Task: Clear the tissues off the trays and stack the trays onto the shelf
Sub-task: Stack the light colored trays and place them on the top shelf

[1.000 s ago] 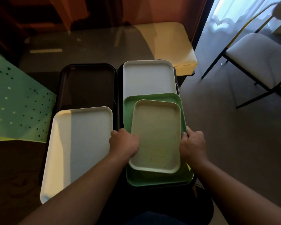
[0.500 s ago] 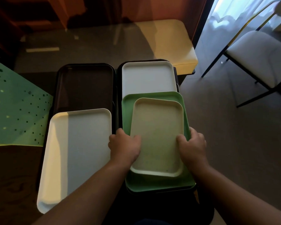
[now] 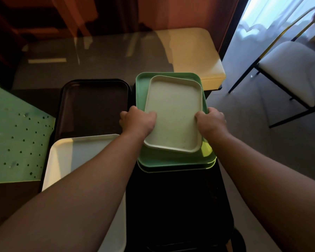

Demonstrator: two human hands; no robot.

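Both hands push the stack forward: left hand (image 3: 137, 120) and right hand (image 3: 210, 120) clamp the cream tray (image 3: 173, 113) atop the green trays (image 3: 171, 160), now covering the white tray seen behind a moment ago. Stacking advances; no tissues visible, though it's dim.

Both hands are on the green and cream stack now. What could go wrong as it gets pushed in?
The cream tray sits skewed and loose on the green trays, so a jolt could slide it off. The left hand and right hand grip only the near sides, so the far end may dip. The stack could also scrape the dark tray beside it.
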